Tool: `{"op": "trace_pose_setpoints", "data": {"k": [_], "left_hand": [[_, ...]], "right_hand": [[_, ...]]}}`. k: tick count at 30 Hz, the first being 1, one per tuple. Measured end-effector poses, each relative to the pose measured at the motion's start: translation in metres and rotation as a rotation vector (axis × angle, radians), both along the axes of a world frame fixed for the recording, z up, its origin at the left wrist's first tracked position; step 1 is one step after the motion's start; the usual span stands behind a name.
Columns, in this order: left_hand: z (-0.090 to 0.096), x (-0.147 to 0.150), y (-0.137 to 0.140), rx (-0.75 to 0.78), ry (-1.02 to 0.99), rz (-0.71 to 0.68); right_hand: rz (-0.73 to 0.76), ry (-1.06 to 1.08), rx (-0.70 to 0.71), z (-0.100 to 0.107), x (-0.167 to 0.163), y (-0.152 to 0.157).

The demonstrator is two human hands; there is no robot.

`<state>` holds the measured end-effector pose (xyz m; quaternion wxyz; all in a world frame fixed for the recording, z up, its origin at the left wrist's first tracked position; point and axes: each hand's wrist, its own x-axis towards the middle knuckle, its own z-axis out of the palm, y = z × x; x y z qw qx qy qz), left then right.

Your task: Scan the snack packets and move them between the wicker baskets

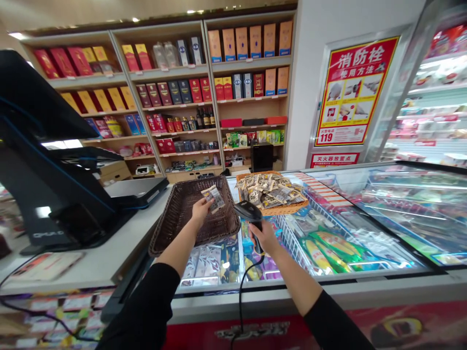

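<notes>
Okay, your left hand (201,212) is mid-frame, thumb and fingers pinching a small clear-and-beige plastic snack packet (214,199) by its near edge. That edge grip leaves most of the wrapper uncovered, probably so its printing can be read. Packet sits above the rectangular dark brown woven basket (177,210), inside its rim line as you see it.

Your right hand (268,238), just right of centre, is wrapped around the handle of a black pistol-shaped handheld scanner (248,211). Its head is tipped left toward the packet, the two apart; that angle looks chosen to face the wrapper. Can't tell if the trigger is pressed. Black cable (241,287) hangs slack to the bottom of the frame, which likely gives the wrist free play.

Behind the scanner, the shallow orange woven tray (288,210) holds a heap of similar packets (268,187). It rests on the glass-topped freezer (204,307), basket just to its left. Side by side, both seem set for short reaches. Big black checkout terminal (40,107) stands at left.
</notes>
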<state>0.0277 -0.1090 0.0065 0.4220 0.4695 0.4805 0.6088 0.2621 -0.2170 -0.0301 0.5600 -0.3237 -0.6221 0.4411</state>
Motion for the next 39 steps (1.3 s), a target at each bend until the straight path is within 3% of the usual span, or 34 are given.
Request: {"op": "trace_pose_setpoints", "data": {"k": [6, 15, 22, 28, 34, 39], "left_hand": [[0.001, 0.003, -0.003, 0.041, 0.041, 0.016], [-0.003, 0.005, 0.003, 0.059, -0.033, -0.005], [-0.005, 0.001, 0.01, 0.088, 0.045, 0.044], [-0.002, 0.002, 0.008, 0.077, -0.011, 0.018], [0.0, 0.001, 0.007, 0.068, -0.001, 0.027], [-0.002, 0.0, 0.008, 0.073, -0.036, 0.027]], "right_hand": [[-0.091, -0.199, 0.022, 0.003, -0.006, 0.001], [-0.195, -0.227, 0.101, 0.006, -0.008, 0.004], [-0.164, -0.233, 0.036, 0.008, -0.009, 0.003], [-0.129, -0.205, 0.049, 0.009, -0.009, 0.001], [0.043, -0.164, -0.055, 0.008, -0.007, 0.002], [0.101, -0.022, -0.123, 0.004, -0.007, 0.001]]}}
